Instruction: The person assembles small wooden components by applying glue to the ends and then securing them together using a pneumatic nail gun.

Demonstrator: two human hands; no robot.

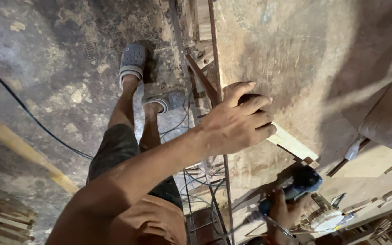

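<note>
My left hand (239,120) reaches out over a worn brown workbench top (296,59). Its fingers curl down on the near end of a pale wooden strip (292,145), which runs out from under the hand toward the lower right. A dark shape sits under the fingertips; I cannot tell what it is. Lower down, my right hand (283,214) grips a blue and black power tool (301,181) just above the bench, and a thin cord trails from the tool. Both hands are about a hand's length apart.
My legs and grey clogs (132,61) stand on a stained concrete floor beside the bench's metal frame (214,81). A black cable (23,111) and a yellowish plank (28,154) cross the floor. Stacked wood pieces (1,222) lie bottom left. A plastic bag (391,122) and offcuts (386,195) sit at right.
</note>
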